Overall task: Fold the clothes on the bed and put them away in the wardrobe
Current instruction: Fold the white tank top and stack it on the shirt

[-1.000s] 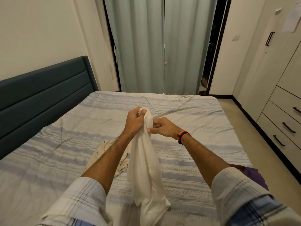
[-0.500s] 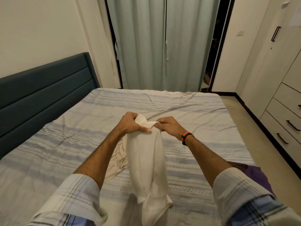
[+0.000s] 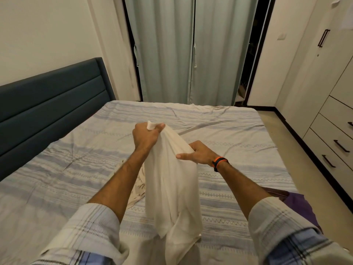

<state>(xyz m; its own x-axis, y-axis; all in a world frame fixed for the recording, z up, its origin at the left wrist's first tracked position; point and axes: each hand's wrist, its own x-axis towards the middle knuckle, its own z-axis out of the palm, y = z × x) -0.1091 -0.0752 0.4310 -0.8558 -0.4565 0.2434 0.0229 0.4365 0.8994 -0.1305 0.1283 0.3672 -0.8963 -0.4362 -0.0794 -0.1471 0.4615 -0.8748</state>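
Holding a white garment point(image 3: 172, 180) up over the bed point(image 3: 229, 131): left hand point(image 3: 146, 137) fists the top corner high, right hand point(image 3: 198, 153) pinches an edge lower down, fingers point(image 3: 182, 156) curled on cloth, likely to find the seams and spread it for folding. Lower end drapes onto the bed. A second beige garment point(image 3: 138, 190) lies crumpled behind it, not folded. Purple cloth point(image 3: 298, 203) at the bed's near right edge. Wardrobe point(image 3: 324, 77) doors and drawers point(image 3: 336, 131) closed; contents hidden.

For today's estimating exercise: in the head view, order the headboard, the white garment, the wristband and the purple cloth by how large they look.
1. headboard
2. white garment
3. purple cloth, partly hidden by the sleeve
4. wristband
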